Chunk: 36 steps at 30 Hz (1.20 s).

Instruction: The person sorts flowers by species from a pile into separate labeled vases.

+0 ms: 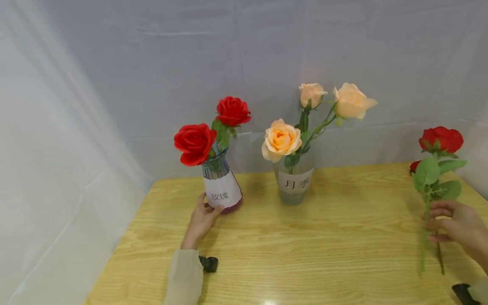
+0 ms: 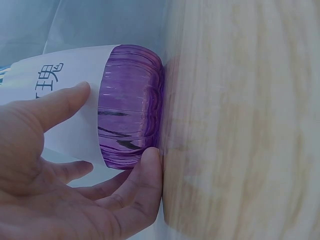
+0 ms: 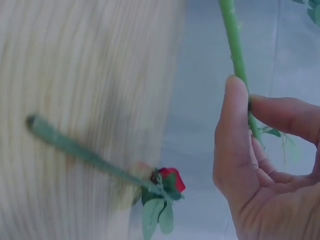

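My left hand (image 1: 202,219) holds the lower part of a glass vase (image 1: 222,190), thumb on its white paper label and fingers around the far side. The left wrist view shows the vase's ribbed purple base (image 2: 130,107) down at the tabletop. Two red roses (image 1: 195,144) stand in this vase, which leans a little in the head view. Over at the right, my right hand (image 1: 459,224) pinches the green stem (image 3: 233,42) of a red rose (image 1: 442,140) between thumb and fingers, bloom upward. Another red rose (image 3: 172,181) lies on the table beside it, partly hidden in the head view.
A clear glass vase (image 1: 291,197) with a paper label stands right of the first one and holds several peach roses (image 1: 281,140). Both vases are near the back edge of the wooden table (image 1: 305,254). Pale sheeting (image 1: 152,84) hangs behind and at the left.
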Each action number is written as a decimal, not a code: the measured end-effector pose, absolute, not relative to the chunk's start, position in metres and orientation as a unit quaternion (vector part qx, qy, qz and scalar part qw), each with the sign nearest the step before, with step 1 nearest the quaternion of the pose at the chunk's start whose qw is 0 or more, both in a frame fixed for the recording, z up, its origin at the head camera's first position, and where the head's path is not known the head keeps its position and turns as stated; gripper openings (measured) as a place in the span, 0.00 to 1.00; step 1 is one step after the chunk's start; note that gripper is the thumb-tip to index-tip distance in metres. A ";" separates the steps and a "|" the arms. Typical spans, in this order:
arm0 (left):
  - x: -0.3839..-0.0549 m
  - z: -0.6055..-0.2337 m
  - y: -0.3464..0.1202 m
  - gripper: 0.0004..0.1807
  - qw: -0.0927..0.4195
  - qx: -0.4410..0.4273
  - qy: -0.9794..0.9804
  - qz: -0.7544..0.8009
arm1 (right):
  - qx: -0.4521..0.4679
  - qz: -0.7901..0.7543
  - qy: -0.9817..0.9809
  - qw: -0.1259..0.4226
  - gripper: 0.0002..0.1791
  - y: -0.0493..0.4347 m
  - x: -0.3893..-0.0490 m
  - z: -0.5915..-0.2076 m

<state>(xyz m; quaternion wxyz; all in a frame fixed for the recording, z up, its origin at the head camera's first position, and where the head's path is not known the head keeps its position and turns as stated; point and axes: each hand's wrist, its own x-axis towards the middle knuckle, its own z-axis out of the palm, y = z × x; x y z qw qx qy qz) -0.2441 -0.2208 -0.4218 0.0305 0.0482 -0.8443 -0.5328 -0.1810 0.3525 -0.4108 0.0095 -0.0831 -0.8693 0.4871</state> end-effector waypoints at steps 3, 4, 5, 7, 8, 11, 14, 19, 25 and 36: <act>-0.244 -0.421 -0.221 0.41 0.029 0.049 -0.844 -0.534 | -0.079 0.498 -0.863 0.019 0.30 0.346 -0.180 -0.408; -0.244 -0.421 -0.220 0.42 0.029 0.049 -0.843 -0.535 | -0.075 0.501 -0.862 0.022 0.32 0.343 -0.180 -0.407; -0.244 -0.420 -0.220 0.42 0.029 0.048 -0.843 -0.535 | -0.073 0.505 -0.859 0.026 0.32 0.340 -0.179 -0.406; -0.243 -0.420 -0.220 0.42 0.029 0.047 -0.842 -0.536 | -0.078 0.523 -0.848 0.033 0.30 0.337 -0.180 -0.407; -0.243 -0.420 -0.220 0.42 0.028 0.047 -0.841 -0.538 | -0.077 0.530 -0.844 0.032 0.31 0.337 -0.181 -0.407; -0.242 -0.420 -0.220 0.42 0.028 0.046 -0.841 -0.539 | -0.075 0.552 -0.830 0.036 0.31 0.341 -0.188 -0.418; -0.243 -0.421 -0.221 0.42 0.026 0.046 -0.841 -0.539 | -0.057 0.572 -0.817 0.044 0.28 0.356 -0.201 -0.444; -0.243 -0.422 -0.222 0.42 0.024 0.046 -0.840 -0.540 | -0.044 0.606 -0.792 0.047 0.21 0.345 -0.198 -0.439; -0.243 -0.422 -0.222 0.42 0.022 0.045 -0.838 -0.543 | -0.053 0.672 -0.738 0.040 0.17 0.311 -0.181 -0.403; -0.243 -0.422 -0.221 0.42 0.025 0.043 -0.839 -0.542 | -0.028 0.737 -0.673 0.056 0.19 0.283 -0.180 -0.394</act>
